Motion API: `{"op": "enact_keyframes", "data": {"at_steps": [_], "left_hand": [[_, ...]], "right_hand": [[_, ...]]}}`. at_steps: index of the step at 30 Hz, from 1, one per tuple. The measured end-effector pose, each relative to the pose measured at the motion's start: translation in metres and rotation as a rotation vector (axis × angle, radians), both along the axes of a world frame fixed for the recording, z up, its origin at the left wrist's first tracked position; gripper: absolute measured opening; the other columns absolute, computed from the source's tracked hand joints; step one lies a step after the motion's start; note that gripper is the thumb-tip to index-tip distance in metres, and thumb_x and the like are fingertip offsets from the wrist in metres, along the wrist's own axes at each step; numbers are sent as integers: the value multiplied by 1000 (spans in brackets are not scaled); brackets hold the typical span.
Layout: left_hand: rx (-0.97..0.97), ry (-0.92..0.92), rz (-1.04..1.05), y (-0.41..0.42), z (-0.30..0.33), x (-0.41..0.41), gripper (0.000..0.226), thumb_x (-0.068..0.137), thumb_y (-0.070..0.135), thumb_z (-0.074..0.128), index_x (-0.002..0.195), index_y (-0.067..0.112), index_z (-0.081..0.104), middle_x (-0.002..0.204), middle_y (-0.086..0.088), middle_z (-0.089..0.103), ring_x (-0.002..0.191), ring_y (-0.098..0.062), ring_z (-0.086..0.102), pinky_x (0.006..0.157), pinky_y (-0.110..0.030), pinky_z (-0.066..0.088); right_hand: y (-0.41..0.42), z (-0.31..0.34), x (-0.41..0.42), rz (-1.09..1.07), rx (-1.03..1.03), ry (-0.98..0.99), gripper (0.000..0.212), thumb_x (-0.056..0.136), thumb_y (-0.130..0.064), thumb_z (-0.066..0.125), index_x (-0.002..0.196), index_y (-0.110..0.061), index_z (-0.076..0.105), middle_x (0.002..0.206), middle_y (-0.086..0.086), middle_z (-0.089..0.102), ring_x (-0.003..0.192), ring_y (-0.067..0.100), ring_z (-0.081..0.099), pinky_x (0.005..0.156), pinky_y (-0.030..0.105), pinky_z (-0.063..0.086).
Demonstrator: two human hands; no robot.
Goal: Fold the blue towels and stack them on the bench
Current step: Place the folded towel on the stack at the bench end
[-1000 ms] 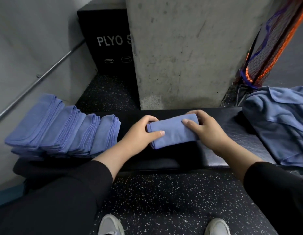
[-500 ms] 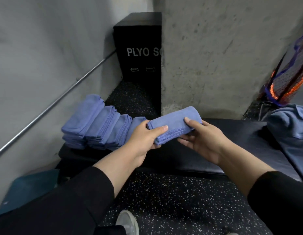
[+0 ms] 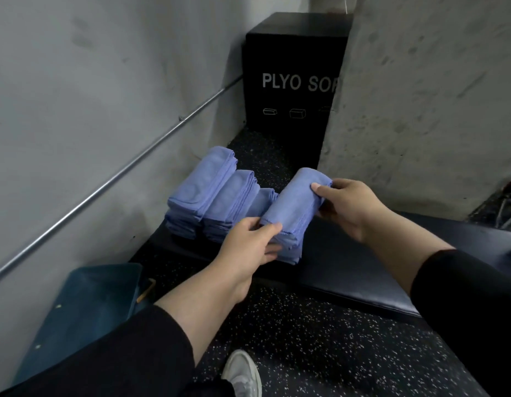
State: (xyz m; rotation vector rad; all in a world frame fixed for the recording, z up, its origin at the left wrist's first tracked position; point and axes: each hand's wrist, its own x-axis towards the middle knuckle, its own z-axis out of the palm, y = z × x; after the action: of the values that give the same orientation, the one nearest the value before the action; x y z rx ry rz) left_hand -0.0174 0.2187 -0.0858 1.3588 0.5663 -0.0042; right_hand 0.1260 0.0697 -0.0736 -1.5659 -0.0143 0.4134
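Observation:
A folded blue towel lies on top of the rightmost pile of folded blue towels at the left end of the black padded bench. My left hand grips its near end, thumb on top. At the towel's far end, my right hand pinches the fabric. Several stacks of folded towels stand side by side to the left of it.
A black plyo box stands behind the bench beside a concrete pillar. A metal rail runs along the left wall. A dark blue mat leans at lower left. My shoe is on the speckled floor.
Both hands carried the folded towel from the bench's middle leftward and turned it lengthwise onto the rightmost pile. The view swung left, so the unfolded towels at right are out of frame.

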Motion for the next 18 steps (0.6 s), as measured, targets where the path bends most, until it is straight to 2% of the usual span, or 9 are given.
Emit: {"op": "enact_keyframes", "data": {"at_steps": [2, 4, 8, 11, 14, 16, 18], "left_hand": [[-1, -6, 35, 8, 1, 0, 26, 98, 23, 65, 122, 13, 61, 113, -10, 73, 97, -22, 74, 91, -38, 60], [-20, -1, 86, 13, 2, 1, 20, 99, 23, 64, 117, 15, 63, 112, -10, 73, 95, -22, 75, 91, -38, 60], [-216, 38, 197, 17, 3, -3, 18, 103, 20, 56, 115, 12, 66, 113, -12, 73, 103, -25, 71, 94, -38, 56], [-189, 47, 224, 18, 10, -13, 18, 104, 16, 49, 102, 17, 67, 101, -6, 72, 99, -21, 68, 97, -41, 54], [64, 44, 217, 30, 15, -17, 18, 104, 19, 46, 96, 18, 62, 91, -9, 74, 85, -28, 73, 80, -42, 61], [373, -7, 168, 42, 17, -17, 16, 100, 21, 49, 94, 19, 63, 81, -3, 74, 75, -28, 72, 71, -41, 57], [807, -75, 27, 52, 15, -14, 15, 98, 22, 52, 93, 24, 67, 87, 5, 73, 83, -22, 68, 80, -39, 54]], "right_hand": [[18, -2, 13, 30, -69, -16, 28, 93, -17, 72, 102, 9, 65, 100, 22, 63, 87, 25, 64, 71, 32, 61], [35, -2, 22, 65, -131, -45, 26, 93, -17, 71, 98, 7, 65, 93, 18, 58, 84, 24, 60, 69, 32, 61], [62, -8, 30, 104, -227, -96, 25, 93, -16, 71, 96, 8, 66, 86, 15, 57, 78, 24, 59, 68, 34, 61], [76, -16, 33, 125, -334, -154, 28, 92, -16, 72, 89, 10, 64, 75, 14, 56, 66, 23, 63, 69, 40, 62], [81, -17, 32, 173, -546, -254, 32, 93, -23, 72, 75, 1, 59, 60, 14, 57, 47, 19, 62, 67, 39, 58], [83, -18, 31, 209, -697, -350, 38, 91, -29, 72, 74, 3, 59, 66, 18, 65, 60, 30, 66, 66, 43, 57], [83, -21, 31, 233, -861, -463, 35, 90, -35, 71, 76, -4, 60, 72, 11, 64, 74, 33, 62, 60, 37, 47]]}}
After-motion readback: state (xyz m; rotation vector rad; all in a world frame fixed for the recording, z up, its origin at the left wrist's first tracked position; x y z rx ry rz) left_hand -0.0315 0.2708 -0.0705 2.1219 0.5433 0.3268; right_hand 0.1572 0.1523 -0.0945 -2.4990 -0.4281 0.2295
